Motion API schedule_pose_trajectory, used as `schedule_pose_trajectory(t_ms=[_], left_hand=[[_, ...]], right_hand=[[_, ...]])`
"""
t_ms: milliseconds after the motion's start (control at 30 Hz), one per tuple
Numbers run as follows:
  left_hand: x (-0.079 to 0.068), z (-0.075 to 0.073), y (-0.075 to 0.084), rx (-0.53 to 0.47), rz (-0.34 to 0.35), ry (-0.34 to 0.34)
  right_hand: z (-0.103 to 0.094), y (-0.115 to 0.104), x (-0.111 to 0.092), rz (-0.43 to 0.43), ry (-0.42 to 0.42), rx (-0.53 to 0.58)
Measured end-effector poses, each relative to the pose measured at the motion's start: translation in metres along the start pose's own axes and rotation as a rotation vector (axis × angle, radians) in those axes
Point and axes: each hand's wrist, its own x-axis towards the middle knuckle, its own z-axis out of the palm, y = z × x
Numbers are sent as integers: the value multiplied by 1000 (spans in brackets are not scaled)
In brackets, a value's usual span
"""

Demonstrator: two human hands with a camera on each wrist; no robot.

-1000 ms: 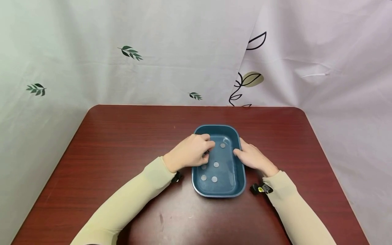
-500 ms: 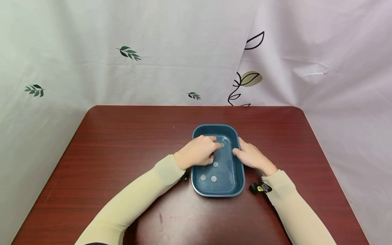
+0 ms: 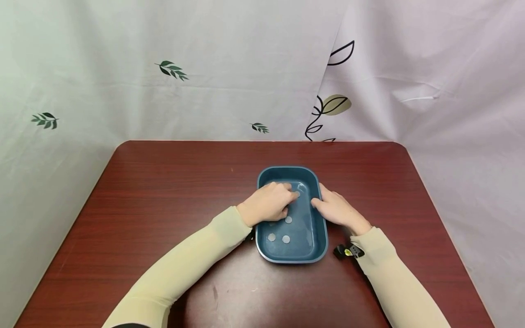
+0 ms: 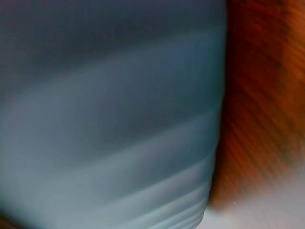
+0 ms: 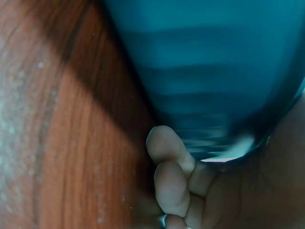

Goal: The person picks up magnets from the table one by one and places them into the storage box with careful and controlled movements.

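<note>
A deep blue rectangular tray [image 3: 301, 237] stands on the table; its ribbed outer wall [image 4: 119, 109] fills much of the left wrist view. Several flat, round, silvery coin-like discs [image 3: 286, 239] lie on its floor. My left hand [image 3: 268, 201] reaches in over the left rim, index finger stretched to the disc at the far right, fingertip overlapping it. The thumb hangs apart from that finger. On the other side my right hand [image 3: 338, 208] holds the tray's right wall, thumb over the rim and fingers [image 5: 171, 188] outside against the wall. The left palm's underside is hidden.
The reddish-brown wooden table [image 3: 184, 173] extends on all sides of the tray. A pale curtain [image 3: 225, 91] with leaf prints hangs behind the table and along its sides. Dark wrist straps [image 3: 348, 251] show at the sleeves.
My left hand has moved right and slightly deeper over the tray, its index finger reaching the far-right disc. One disc on the left is now covered by it. My right hand keeps its hold.
</note>
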Motion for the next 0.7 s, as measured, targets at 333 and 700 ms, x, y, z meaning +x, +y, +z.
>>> schedule_pose_trajectory(t_ms=[333,700], left_hand=[[3,3,0,-32,-11,-6],[3,3,3,5,-33,8]], right_hand=[[0,2,1,-11,5,-4],[-1,1,1,-5,-4,-4]])
